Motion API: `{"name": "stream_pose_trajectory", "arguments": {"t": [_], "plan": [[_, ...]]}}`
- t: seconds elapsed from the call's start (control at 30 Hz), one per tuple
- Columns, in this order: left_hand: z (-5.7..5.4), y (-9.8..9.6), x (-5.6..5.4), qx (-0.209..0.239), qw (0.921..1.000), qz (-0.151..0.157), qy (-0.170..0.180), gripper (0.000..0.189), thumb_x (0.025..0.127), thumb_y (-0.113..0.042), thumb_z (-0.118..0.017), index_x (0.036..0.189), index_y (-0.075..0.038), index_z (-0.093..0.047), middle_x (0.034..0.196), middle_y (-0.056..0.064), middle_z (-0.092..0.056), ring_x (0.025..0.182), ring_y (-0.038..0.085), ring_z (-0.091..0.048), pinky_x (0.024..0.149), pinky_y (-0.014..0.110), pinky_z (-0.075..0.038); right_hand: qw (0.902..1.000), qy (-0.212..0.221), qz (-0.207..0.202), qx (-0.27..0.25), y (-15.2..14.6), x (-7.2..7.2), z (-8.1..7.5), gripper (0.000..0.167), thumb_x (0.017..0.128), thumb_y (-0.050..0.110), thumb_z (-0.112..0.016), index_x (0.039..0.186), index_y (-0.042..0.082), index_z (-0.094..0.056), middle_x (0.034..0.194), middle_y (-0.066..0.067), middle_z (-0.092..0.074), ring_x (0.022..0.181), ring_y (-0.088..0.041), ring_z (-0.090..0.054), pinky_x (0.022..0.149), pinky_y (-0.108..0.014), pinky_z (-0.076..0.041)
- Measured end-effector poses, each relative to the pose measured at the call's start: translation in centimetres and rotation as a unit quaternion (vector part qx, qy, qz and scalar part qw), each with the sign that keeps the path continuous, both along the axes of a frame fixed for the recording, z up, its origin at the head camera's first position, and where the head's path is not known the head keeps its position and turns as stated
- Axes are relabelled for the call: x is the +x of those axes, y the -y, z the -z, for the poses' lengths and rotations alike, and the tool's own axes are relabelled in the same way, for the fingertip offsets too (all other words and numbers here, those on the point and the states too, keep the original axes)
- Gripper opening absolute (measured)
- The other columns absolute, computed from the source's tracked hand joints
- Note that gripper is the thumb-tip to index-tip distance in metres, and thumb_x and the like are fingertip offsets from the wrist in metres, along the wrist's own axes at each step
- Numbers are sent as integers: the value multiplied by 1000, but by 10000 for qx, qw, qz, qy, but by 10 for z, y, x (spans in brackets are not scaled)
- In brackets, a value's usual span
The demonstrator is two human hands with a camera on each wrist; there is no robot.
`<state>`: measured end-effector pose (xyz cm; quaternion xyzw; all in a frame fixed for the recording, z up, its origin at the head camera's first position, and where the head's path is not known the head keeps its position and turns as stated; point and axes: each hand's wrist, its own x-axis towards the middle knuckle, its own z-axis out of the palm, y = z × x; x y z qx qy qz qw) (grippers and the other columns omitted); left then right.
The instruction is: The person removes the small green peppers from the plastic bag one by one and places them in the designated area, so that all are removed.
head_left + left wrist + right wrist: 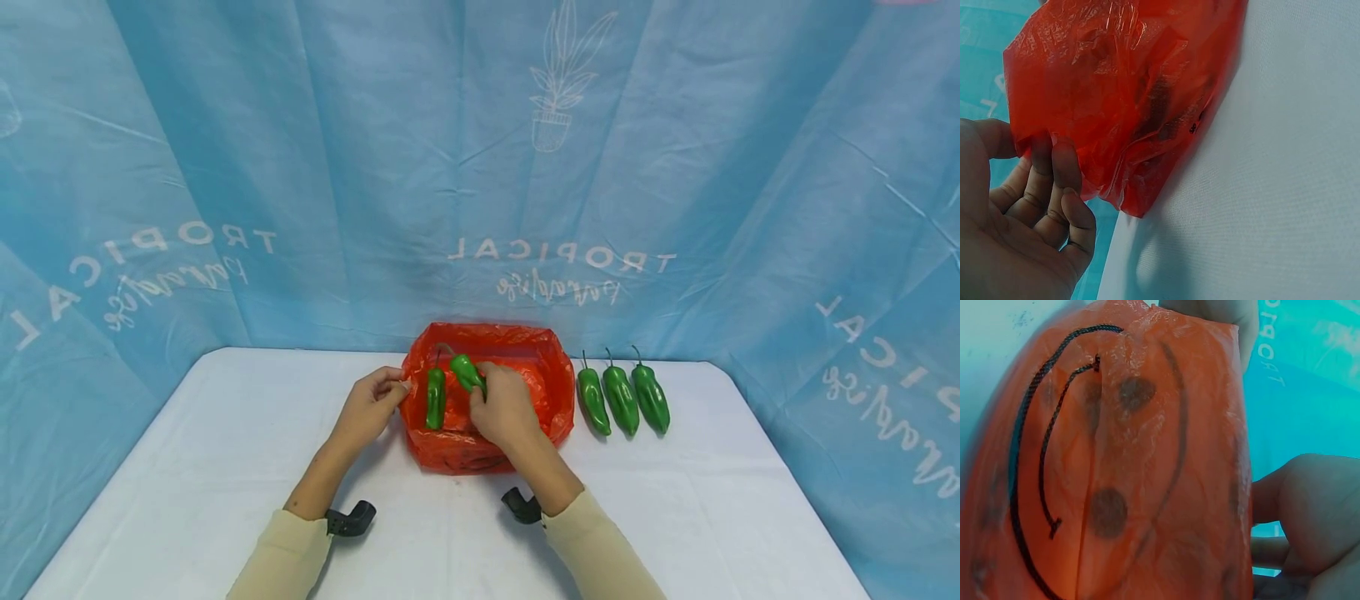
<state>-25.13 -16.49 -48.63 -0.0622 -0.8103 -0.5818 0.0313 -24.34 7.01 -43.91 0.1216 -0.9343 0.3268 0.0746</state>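
Note:
An opened red plastic bag (457,457) stands on the table, its mouth spread wide. At its left rim my left hand (372,404) pinches the edge; the left wrist view shows the thumb and fingertips on the thin red film. My right hand (506,404) reaches over the bag's near side and grips a green chili pepper (465,369) by its body, stem pointing up and left. Another green chili pepper (436,400) lies in the bag's left part, beside the held one. In the right wrist view, the bag's wall partly hides the right hand (1319,519).
To the right of the bag, three green chili peppers (621,400) lie in a row with stems pointing away. A white cloth (247,467) covers the table, and a blue printed curtain (390,208) hangs behind. Dark cords (1019,487) run along the bag's near side.

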Motion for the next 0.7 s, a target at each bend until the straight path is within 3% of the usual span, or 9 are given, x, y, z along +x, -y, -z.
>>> {"name": "stream_pose_trajectory", "arguments": {"t": [0.27,0.7], "plan": [[0,0,0,-44,10000,-8,13,26,107,-17,-61,124,2,-66,104,14,-74,88,16,-64,77,34,-56,9996,-199,19,-177,-9,6,-5,43,99,12,-71,140,0,-64,121,-13,-71,102,-27,-66,92,-45,-61],[1,0,1,49,10000,8,39,26,107,-18,-62,124,1,-67,103,14,-73,87,17,-64,78,36,-56,9972,-590,2,-461,-30,19,-13,40,99,12,-73,138,6,-67,115,-9,-73,93,-22,-68,84,-41,-63]]}}
